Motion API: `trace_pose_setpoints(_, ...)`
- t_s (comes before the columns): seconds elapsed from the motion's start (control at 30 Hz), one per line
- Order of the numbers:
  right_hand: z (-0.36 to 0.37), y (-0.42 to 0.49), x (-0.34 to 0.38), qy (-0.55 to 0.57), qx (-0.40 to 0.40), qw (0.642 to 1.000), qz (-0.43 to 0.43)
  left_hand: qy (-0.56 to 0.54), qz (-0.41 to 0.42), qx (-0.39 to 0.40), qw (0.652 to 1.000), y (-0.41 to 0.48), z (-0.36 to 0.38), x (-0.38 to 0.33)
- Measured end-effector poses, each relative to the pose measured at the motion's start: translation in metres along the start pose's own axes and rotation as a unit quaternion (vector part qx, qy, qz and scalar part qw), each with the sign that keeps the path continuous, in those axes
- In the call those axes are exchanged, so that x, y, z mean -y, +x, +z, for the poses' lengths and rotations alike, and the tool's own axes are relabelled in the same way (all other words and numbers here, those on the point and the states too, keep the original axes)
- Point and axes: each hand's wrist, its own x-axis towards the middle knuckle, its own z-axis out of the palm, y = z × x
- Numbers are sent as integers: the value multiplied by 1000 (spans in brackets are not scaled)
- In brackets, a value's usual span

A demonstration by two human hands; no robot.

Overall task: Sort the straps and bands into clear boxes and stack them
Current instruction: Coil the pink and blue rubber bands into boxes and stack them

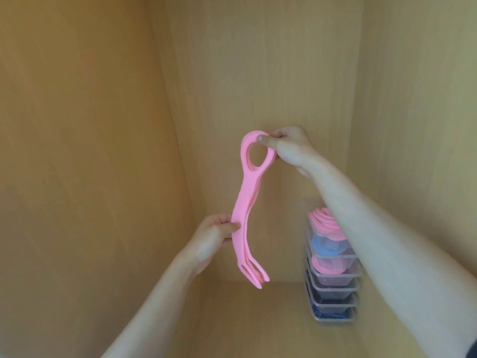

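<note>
Inside wooden cabinet [258,73], I log: pink straps [244,215], bundle hanging mid-air; right hand [286,147] pinching ring end, left hand [214,236] gripping middle. Stacked clear boxes [333,282], right corner, filled.

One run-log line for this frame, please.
left hand: grips pink straps low | right hand: pinches ring end | stack of clear boxes: lower right, untouched

The straps [246,210] hang left of a stack of boxes [333,282], which stands in the right rear corner of the cabinet [103,125]; bands [324,220] lie in the top box [312,226].
</note>
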Motion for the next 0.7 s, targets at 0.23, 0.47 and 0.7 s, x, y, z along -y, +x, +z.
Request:
trace_pose_setpoints(0.23, 25, -31, -66, -74, 84, 978, 178, 54, 99, -55, 992, -4, -22, -54)
trace_pose_setpoints(0.47, 81, -119, -98, 387, 186, 817, 386, 112, 123, -118, 979, 3, -41, -72)
trace_pose_setpoints(0.7, 126, -178, -116, 543, 161, 709, 420, 56, 44, -155, 985, 14, -43, -50)
